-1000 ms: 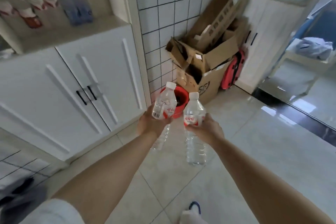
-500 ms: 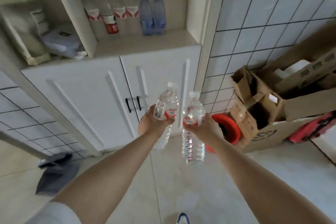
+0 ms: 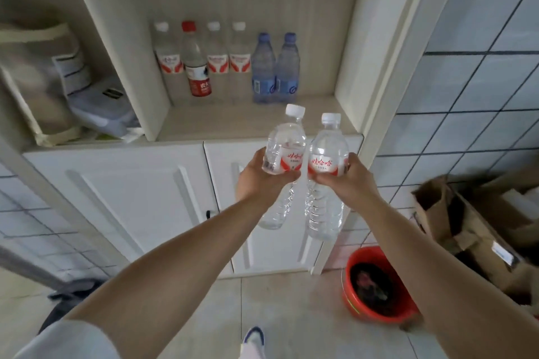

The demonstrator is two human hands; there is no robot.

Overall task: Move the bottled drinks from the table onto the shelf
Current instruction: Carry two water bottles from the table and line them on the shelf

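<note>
— So which step is this?
— The carry, near its end, I'd judge. Left hand (image 3: 264, 181) is wrapped round one bottle (image 3: 281, 166), tilted a little to the right; right hand (image 3: 347, 181) is wrapped round a second bottle (image 3: 326, 172), held about upright. Fingers (image 3: 316, 179) of each hand are clenched just under the red label. Both bottles hang in the air in front of the cupboard, side by side and almost touching, caps level with the front of the shelf (image 3: 233, 122).

— What does the next move want?
— Lifting both over the shelf's front edge and standing them down. Six bottles already stand in a row at the back — four clear ones (image 3: 204, 64) and two blue (image 3: 275, 67) — so the bare board in front of that row is the likely spot. The tilted bottle would need righting first, or it may tip on landing.

— And the room?
— Pale wood shelf above white doors (image 3: 131, 201), tiled wall (image 3: 481, 81) to the right, glossy tiled floor. A red basin (image 3: 350, 294) and cardboard boxes (image 3: 472, 227) sit low on the right. No desk is in view.
</note>
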